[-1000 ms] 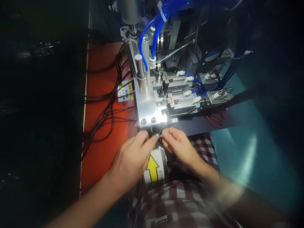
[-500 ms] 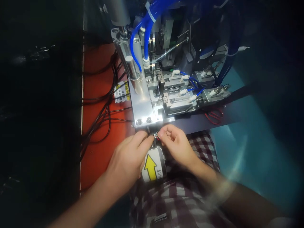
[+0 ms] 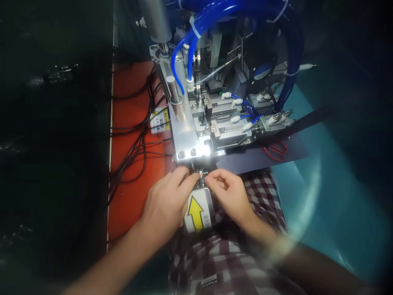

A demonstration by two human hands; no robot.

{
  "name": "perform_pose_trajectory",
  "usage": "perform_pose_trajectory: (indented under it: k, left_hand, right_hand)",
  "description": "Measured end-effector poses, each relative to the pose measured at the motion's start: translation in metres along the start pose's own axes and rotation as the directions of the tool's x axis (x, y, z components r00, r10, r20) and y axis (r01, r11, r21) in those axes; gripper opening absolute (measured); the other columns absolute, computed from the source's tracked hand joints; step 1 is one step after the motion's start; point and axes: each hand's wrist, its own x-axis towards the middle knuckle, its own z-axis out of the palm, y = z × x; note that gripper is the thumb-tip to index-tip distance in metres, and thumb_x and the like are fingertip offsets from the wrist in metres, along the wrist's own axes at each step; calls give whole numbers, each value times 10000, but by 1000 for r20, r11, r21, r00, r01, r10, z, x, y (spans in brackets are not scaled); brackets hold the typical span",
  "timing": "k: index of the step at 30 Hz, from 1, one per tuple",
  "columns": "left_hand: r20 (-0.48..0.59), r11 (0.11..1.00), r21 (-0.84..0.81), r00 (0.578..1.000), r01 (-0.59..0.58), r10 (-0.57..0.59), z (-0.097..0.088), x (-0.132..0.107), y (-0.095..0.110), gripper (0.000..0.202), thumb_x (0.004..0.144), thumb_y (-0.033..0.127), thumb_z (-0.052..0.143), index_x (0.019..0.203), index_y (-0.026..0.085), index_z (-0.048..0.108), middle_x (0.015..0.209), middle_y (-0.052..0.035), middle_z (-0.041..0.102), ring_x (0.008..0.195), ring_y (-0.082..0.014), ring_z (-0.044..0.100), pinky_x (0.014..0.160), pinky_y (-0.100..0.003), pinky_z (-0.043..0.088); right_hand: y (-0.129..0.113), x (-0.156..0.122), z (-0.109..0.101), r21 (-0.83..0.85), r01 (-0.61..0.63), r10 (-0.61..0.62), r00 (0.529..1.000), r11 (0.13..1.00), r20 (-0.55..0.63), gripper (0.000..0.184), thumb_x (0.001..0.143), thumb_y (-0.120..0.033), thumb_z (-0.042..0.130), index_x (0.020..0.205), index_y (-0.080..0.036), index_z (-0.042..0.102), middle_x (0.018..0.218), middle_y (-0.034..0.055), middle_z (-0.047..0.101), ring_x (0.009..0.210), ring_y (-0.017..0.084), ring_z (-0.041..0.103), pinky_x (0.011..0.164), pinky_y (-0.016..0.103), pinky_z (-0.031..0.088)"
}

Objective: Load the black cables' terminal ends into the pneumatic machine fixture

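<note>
A small metallic piece with thin coloured ends [image 3: 202,173], too small to name, sits at the front end of the machine between my two hands. My left hand [image 3: 166,198] is closed beside it, with the thumb tip at its left edge and the fingers partly under the machine's plate. My right hand [image 3: 231,192] makes a pinch just to its right; whatever lies between the fingertips is hidden. Below the piece is a white plate with a yellow arrow [image 3: 196,211]. Above stands the machine's shiny metal block [image 3: 186,137].
Blue air hoses [image 3: 233,7] arch over pneumatic cylinders [image 3: 231,135]. Black cables [image 3: 143,143] run across the orange-red panel [image 3: 129,188] on the left. A red wire loop [image 3: 274,151] lies on the right. Checkered clothing [image 3: 264,200] is close beneath my hands.
The view has shifted slightly. My right fingertips have drawn a little downward from the small piece, so more of it and its coloured ends shows. My left hand stays in place.
</note>
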Motion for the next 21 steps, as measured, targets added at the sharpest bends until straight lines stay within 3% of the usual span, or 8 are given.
perform_pose_trajectory:
  k: [2, 4, 7, 9, 11, 14, 16, 21]
  left_hand:
    - [-2, 1000, -7, 1000, 1, -1, 0, 0, 0, 296, 866, 72, 432, 1055, 111, 657, 880, -99, 624, 761, -192, 624, 607, -270, 524]
    - [-4, 1000, -15, 1000, -3, 3, 0, 0, -1, 295, 868, 74, 431, 1057, 112, 654, 880, -97, 625, 764, -188, 626, 615, -266, 527]
    - [-11, 1000, -25, 1000, -6, 6, 0, -1, -1, 295, 871, 78, 429, 1061, 115, 651, 879, -94, 625, 763, -185, 625, 617, -263, 529]
    - [-17, 999, -32, 1000, -6, 5, 0, -1, -2, 299, 866, 68, 430, 1061, 113, 652, 880, -95, 626, 771, -188, 628, 622, -265, 534]
    - [-25, 999, -40, 1000, -9, 8, 0, -1, -2, 298, 859, 55, 438, 1055, 107, 655, 878, -97, 626, 775, -189, 631, 629, -266, 539]
    - [-25, 998, -60, 1000, -8, 6, 1, -1, -2, 292, 856, 49, 451, 1054, 104, 657, 881, -99, 626, 771, -186, 630, 636, -267, 545]
    - [-21, 997, -72, 1000, -6, 4, 1, -1, -2, 295, 853, 46, 451, 1060, 102, 654, 894, -103, 625, 782, -191, 629, 642, -276, 548]
    - [-27, 997, -80, 1000, -10, 8, 2, -1, -3, 299, 849, 38, 446, 1055, 102, 653, 897, -104, 622, 784, -190, 622, 642, -281, 547]
  right_hand:
    - [-2, 0, -3, -230, 196, -213, 976, 953, -51, 149, 839, -279, 597, 725, -183, 592, 639, -6, 569, 513, 108, 444, 504, 263, 362]
    - [-6, 3, -8, -436, 398, -422, 906, 807, 47, 130, 861, -220, 556, 742, -187, 596, 666, 6, 584, 544, 117, 460, 552, 279, 371]
    - [-13, 9, -15, -510, 553, -530, 822, 658, 208, 128, 870, -200, 531, 756, -195, 589, 690, 14, 589, 611, 136, 494, 614, 292, 384]
    - [-16, 13, -15, -448, 479, -450, 875, 755, 179, 121, 859, -220, 541, 747, -196, 578, 665, 2, 559, 594, 131, 483, 581, 279, 378]
    - [-16, 15, -14, -276, 249, -222, 967, 928, 123, 157, 847, -276, 559, 714, -194, 552, 583, -31, 484, 511, 110, 418, 488, 254, 333]
    - [-14, 17, -14, -27, -97, 100, 981, 995, 169, 222, 825, -358, 592, 697, -187, 535, 516, -69, 406, 441, 80, 320, 415, 225, 254]
    - [-12, 17, -15, -29, -109, 113, 982, 994, 150, 214, 812, -368, 616, 728, -176, 571, 549, -53, 467, 459, 80, 350, 420, 221, 267]
    - [-11, 18, -7, -70, 32, -31, 999, 997, 11, 190, 805, -356, 631, 783, -167, 642, 684, 13, 621, 571, 124, 511, 494, 244, 399]
